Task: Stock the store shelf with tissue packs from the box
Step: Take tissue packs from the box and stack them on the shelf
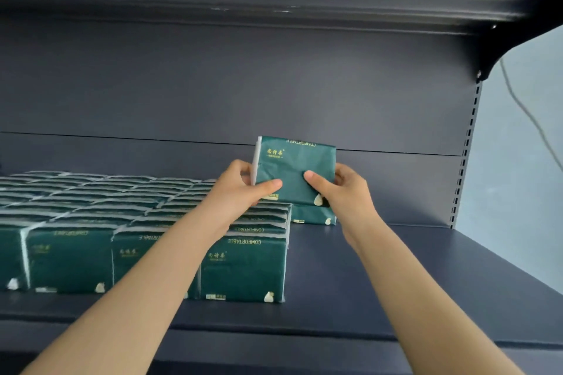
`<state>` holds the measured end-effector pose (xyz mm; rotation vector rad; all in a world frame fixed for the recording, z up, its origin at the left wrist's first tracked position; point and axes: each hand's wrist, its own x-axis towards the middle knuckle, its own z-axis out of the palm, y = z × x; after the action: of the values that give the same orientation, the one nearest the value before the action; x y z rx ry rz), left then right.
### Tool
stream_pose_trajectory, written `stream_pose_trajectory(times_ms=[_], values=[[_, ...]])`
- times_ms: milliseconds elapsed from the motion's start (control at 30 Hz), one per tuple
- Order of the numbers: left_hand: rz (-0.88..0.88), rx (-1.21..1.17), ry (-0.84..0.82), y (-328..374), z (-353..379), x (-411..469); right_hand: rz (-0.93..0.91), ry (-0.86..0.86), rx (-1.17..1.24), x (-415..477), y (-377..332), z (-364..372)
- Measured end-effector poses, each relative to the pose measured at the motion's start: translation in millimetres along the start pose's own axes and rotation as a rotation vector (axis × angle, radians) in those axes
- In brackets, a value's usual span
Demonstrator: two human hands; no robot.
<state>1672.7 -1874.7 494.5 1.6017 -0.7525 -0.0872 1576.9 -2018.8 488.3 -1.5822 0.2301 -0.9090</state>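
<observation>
Left hand (243, 184) and right hand (341, 186), thumbs across the front and fingers curled behind, grip one green tissue pack (294, 167) upright above a second pack (313, 214) standing near the shelf's (396, 283) back edge, just right of the stocked rows (122, 222).

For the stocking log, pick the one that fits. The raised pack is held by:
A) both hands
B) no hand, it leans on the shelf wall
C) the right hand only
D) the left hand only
A: the left hand and the right hand each grip one side of the pack, thumbs on its front.
</observation>
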Motion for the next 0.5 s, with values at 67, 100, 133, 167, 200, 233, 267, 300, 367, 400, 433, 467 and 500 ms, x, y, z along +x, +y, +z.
stream_pose_trajectory(times_ms=[67, 100, 133, 167, 200, 233, 267, 300, 367, 400, 433, 467, 500], values=[[0.057, 0.152, -0.010, -2.8, 2.3, -11.0, -0.006, 0.005, -0.058, -3.6, -1.6, -12.2], [0.100, 0.256, -0.017, -5.2, 3.0, -16.2, -0.011, 0.013, -0.083, -3.8, -0.6, -19.3], [0.153, 0.382, -0.017, -7.6, 3.5, -21.0, -0.012, 0.025, -0.095, -3.8, 1.0, -26.8], [0.212, 0.519, -0.006, -10.2, 3.7, -24.3, -0.015, 0.041, -0.100, -2.5, 3.4, -34.7], [0.271, 0.660, 0.003, -13.0, 4.1, -27.5, -0.017, 0.060, -0.111, -0.1, 6.7, -42.6], [0.317, 0.808, -0.005, -16.7, 4.6, -30.6, -0.012, 0.081, -0.128, 3.4, 11.5, -50.2], [0.361, 0.954, -0.032, -20.1, 5.2, -34.3, 0.002, 0.100, -0.148, 7.2, 17.5, -56.8], [0.403, 1.089, -0.062, -23.8, 5.1, -38.6, 0.021, 0.120, -0.171, 11.5, 25.2, -61.8], [0.505, 1.257, -0.075, -31.7, 3.9, -45.2, 0.056, 0.164, -0.248, 21.2, 44.6, -67.0], [0.560, 1.312, -0.076, -38.1, 2.5, -44.3, 0.072, 0.182, -0.307, 26.7, 54.8, -66.7], [0.602, 1.346, -0.056, -45.4, 1.2, -42.9, 0.083, 0.192, -0.374, 32.0, 64.6, -65.0], [0.637, 1.371, -0.012, -54.0, 0.1, -39.5, 0.092, 0.192, -0.443, 37.0, 73.2, -62.3], [0.667, 1.379, 0.033, -60.0, 0.0, -36.8, 0.097, 0.185, -0.498, 42.3, 81.5, -59.2]])
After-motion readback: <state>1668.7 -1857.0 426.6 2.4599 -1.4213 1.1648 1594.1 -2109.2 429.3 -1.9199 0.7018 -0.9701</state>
